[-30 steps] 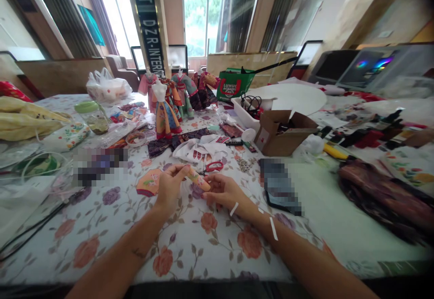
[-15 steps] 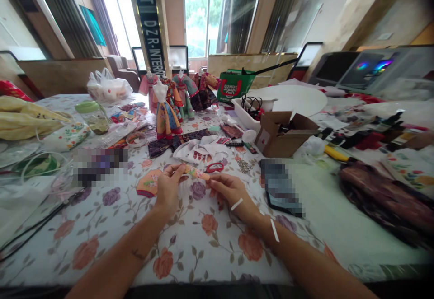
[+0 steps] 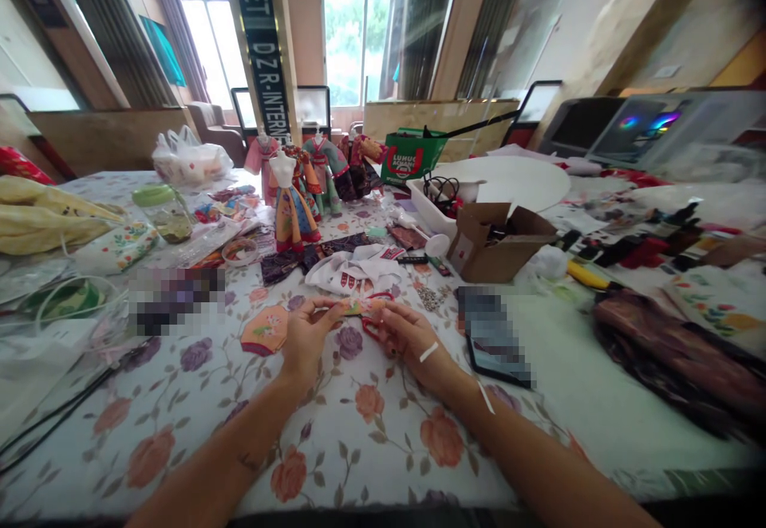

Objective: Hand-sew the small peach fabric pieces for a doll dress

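At lower centre of the frame, the left hand and the right hand pinch the 2 ends of a narrow orange patterned fabric strip, fingers closed on it, just above red-handled scissors. An orange embroidered fabric panel lies just beside the left hand on the table's floral cloth.

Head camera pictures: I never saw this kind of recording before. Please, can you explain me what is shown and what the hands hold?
These pictures come from one camera worn on a person's head, looking down at their own arms. The left hand and right hand hold a small orange patterned fabric strip above a floral tablecloth. Red-handled scissors lie just beyond. Nearby are an orange fabric piece, a doll dress on a white stand and a cardboard box.
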Available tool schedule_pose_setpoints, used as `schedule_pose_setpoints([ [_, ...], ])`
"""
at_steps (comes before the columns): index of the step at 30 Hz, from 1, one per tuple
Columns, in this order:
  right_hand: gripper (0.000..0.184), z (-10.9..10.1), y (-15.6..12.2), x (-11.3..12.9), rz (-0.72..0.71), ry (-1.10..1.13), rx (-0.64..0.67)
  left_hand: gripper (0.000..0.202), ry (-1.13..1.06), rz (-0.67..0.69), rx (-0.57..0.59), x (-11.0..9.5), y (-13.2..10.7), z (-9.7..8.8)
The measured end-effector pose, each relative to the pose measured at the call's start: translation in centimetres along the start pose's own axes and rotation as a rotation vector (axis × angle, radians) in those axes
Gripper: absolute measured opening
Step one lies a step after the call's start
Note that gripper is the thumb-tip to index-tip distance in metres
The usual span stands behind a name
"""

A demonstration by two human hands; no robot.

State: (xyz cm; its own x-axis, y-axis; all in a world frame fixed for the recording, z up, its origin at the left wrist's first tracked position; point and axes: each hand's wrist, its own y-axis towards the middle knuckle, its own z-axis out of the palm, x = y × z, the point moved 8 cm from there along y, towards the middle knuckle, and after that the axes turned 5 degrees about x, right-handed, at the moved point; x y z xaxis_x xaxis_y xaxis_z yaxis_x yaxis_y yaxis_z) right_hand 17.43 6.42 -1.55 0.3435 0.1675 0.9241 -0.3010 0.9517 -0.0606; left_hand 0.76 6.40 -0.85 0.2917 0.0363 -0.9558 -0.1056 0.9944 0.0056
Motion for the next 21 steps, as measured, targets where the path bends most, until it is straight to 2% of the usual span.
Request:
schedule_pose_setpoints([
  [2, 0.026, -0.5, 0.1, 0.3, -0.01, -0.031, -0.026, 0.027, 0.064, -0.009, 0.077, 0.0, -0.3, 0.8],
  [4, 0.024, -0.8, 0.1, 0.6, -0.017, -0.038, -0.035, 0.03, 0.141, 0.025, 0.102, -0.2, -0.4, 0.9],
  [7, 0.025, -0.6, 0.3, 0.8, -0.013, 0.008, 0.004, 0.041, 0.16, 0.08, 0.02, -0.7, -0.2, -0.1],
  [10, 0.026, -0.5, 0.4, 1.0, -0.023, -0.008, 0.017, 0.036, 0.097, 0.082, 0.003, -1.0, 0.1, -0.6],
  [14, 0.029, -1.0, 0.3, 2.1, -0.134, -0.253, -0.052, 0.024, 0.175, 0.13, 0.15, -1.9, -0.1, 1.0],
  [16, 0.032, -1.0, 0.3, 2.3, -0.16, -0.336, -0.07, 0.03, 0.276, 0.138, 0.232, -1.9, -0.5, 2.0],
  [18, 0.034, -1.0, 0.4, 2.0, -0.13, -0.351, -0.076, 0.042, 0.356, 0.138, 0.29, -1.6, -0.8, 2.6],
  [21, 0.039, -1.2, 0.6, 1.1, -0.053, -0.317, -0.093, 0.037, 0.378, 0.125, 0.293, -1.0, -0.8, 2.6],
])
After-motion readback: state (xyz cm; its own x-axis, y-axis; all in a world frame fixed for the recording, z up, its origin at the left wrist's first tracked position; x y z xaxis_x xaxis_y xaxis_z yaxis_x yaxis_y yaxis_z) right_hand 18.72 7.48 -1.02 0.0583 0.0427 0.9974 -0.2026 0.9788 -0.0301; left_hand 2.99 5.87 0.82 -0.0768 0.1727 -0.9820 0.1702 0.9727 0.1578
